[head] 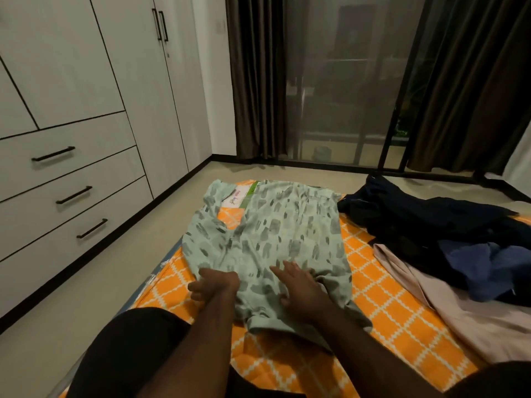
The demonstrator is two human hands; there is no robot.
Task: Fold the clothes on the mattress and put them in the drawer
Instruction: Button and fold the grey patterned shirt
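A pale green shirt with grey brush marks (275, 234) lies spread on the orange and white patterned mattress (382, 300). My left hand (214, 284) pinches the shirt's near left edge with its fingers curled. My right hand (298, 288) lies flat on the shirt's lower middle, fingers spread, pressing the cloth down. A heap of dark navy clothes (431, 222), a blue garment (485, 265) and a beige garment (471, 314) lie on the mattress to the right. Three white drawers with black handles (73, 195) are shut in the wardrobe on the left.
White wardrobe doors (135, 67) line the left wall. A strip of beige floor (115, 268) runs between the mattress and the drawers. Dark curtains (258, 76) and a glass sliding door (344, 81) stand at the back. My dark-clad knee (129, 349) is at the bottom left.
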